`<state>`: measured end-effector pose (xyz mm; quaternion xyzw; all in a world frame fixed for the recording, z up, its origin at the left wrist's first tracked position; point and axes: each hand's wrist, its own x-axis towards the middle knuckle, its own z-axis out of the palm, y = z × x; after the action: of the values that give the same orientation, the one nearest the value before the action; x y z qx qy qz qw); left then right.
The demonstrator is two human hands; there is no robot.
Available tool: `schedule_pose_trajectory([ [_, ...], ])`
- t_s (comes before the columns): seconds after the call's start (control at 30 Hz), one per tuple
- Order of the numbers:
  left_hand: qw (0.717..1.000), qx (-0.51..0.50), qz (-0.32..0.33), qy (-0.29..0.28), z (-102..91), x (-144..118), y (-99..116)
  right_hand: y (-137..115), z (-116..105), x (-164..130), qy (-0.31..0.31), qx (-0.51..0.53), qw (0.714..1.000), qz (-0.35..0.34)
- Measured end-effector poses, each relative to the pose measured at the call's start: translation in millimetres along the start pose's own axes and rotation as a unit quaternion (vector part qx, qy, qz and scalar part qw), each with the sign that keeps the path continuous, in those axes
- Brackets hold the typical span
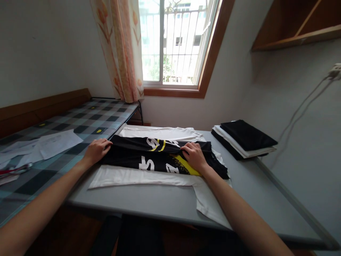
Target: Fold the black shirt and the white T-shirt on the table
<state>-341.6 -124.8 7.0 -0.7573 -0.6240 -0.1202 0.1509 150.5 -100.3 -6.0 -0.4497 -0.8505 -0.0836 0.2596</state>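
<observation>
1. Black shirt point(160, 158), printed white and yellow, lies partly folded mid-frame on a white shirt point(138, 176) spread over the counter point(253, 188).
2. Left hand point(96, 150) pinches its left edge; right hand point(195, 155) pinches a fold right of centre. Both grips closed on cloth.
3. Likely light, soft, limp; sags and creases if lifted. Best held at edges or fold corners, both hands apart.
4. Folded stack point(243, 138) right of centre; papers point(50, 144) on the bed point(87, 119), left.

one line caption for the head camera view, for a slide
Left hand and right hand grip a folded black printed shirt lying on a white shirt.
</observation>
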Motion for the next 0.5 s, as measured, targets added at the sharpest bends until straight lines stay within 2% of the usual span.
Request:
schedule_pose_trajectory([
  [0.1, 0.999, -0.012, 0.037, -0.001, 4.2, -5, -6, 3, 1, -4, -0.028, -0.017, 0.999, -0.025],
  [0.17, 0.998, -0.013, 0.052, -0.014, 7.8, -9, -8, 6, 3, -6, -0.051, -0.028, 0.998, -0.014],
  [0.37, 0.998, -0.019, 0.048, -0.03, 10.9, -12, -4, 25, -4, -7, -0.087, -0.022, 0.993, 0.075],
  [0.5, 0.994, -0.069, 0.079, -0.029, 6.3, -10, 12, 47, -24, -14, -0.084, 0.082, 0.981, 0.157],
])
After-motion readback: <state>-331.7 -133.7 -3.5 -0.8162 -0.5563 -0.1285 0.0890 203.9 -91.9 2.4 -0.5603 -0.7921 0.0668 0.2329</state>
